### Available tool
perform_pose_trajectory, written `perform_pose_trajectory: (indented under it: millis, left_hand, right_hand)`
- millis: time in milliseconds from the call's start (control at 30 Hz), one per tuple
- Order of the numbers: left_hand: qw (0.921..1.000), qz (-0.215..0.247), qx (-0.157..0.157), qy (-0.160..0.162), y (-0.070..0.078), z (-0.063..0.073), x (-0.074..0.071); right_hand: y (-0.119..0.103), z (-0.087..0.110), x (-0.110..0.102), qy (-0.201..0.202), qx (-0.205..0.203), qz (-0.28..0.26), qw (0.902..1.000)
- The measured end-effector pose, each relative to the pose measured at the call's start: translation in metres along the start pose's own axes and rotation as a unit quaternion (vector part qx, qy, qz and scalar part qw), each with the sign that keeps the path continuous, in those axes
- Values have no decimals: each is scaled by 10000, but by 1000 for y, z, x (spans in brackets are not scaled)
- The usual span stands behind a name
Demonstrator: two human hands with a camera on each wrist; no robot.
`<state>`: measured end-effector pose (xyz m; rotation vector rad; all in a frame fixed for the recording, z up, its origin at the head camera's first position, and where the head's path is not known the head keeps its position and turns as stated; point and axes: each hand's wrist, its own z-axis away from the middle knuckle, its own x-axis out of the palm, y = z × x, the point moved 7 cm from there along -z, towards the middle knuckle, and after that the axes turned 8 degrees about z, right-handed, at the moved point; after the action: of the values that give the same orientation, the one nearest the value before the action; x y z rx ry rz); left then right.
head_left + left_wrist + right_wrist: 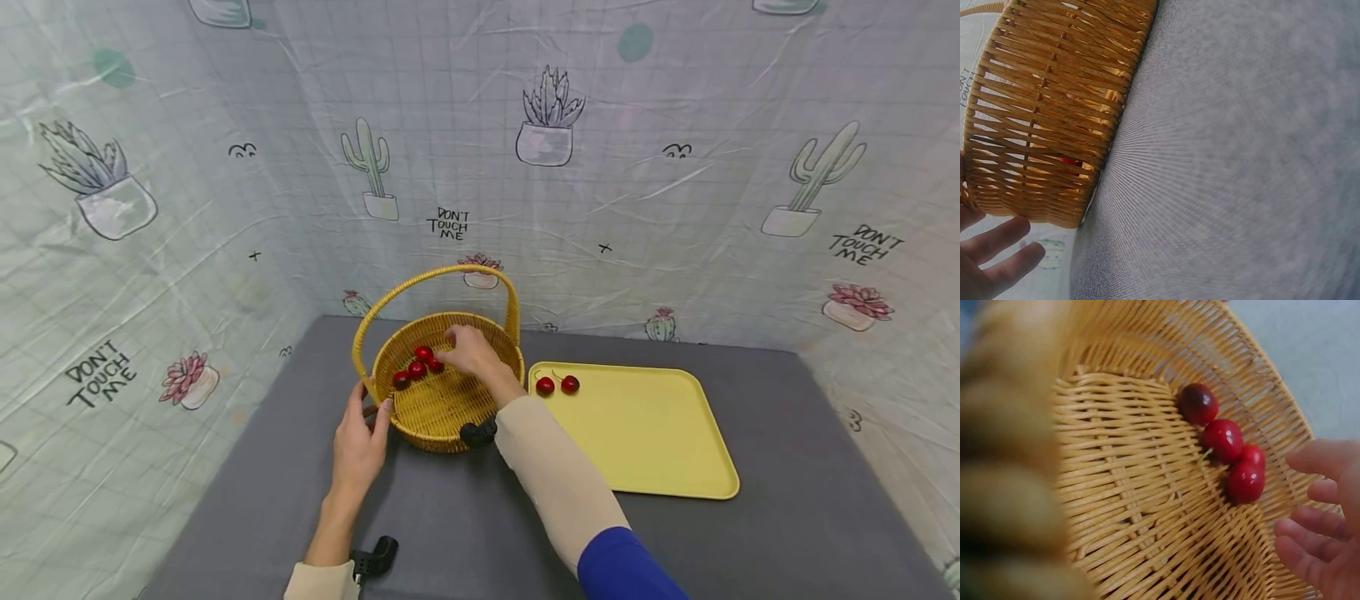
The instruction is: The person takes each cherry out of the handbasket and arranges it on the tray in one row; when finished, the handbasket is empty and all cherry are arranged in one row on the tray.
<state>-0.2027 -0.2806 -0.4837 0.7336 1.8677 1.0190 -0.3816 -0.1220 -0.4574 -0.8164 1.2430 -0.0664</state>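
A round yellow wicker basket (450, 408) with a tall hoop handle (420, 283) stands on the dark grey table. At its left side my left hand (361, 446) grips the rim close to the handle's foot; in the left wrist view its other fingers (1013, 265) stretch out beyond the woven wall. Several dark red cherries (417, 369) lie together on the basket floor towards the left and back, one with a stem showing. My right hand (471, 350) reaches inside over the basket, fingers loosely bent. In the right wrist view nothing is between them, and the cherries (1246, 482) lie beside the fingertips.
A yellow rectangular tray (645, 433) lies right of the basket, with two stemmed cherries (570, 384) in its back left corner. Behind the table hangs a printed cloth (630, 208) with cactus drawings. The basket handle arches above the opening.
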Motion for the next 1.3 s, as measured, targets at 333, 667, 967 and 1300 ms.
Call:
perform_pose_trajectory:
  millis: [333, 667, 967, 1300]
  left_hand:
    - [10000, -21, 36, 13, 0, 1, 0]
    - [10000, -60, -18, 4, 1, 2, 0]
    - [10000, 10, -25, 26, 0, 2, 0]
    - [10000, 37, -27, -27, 1, 2, 0]
  right_hand:
    - [1, -4, -1, -158, 209, -236, 9994]
    - [-6, -12, 20, -702, -200, 169, 9972]
    - [-7, -12, 28, -815, -118, 246, 9963]
    - [-9, -8, 25, -898, -166, 324, 9953]
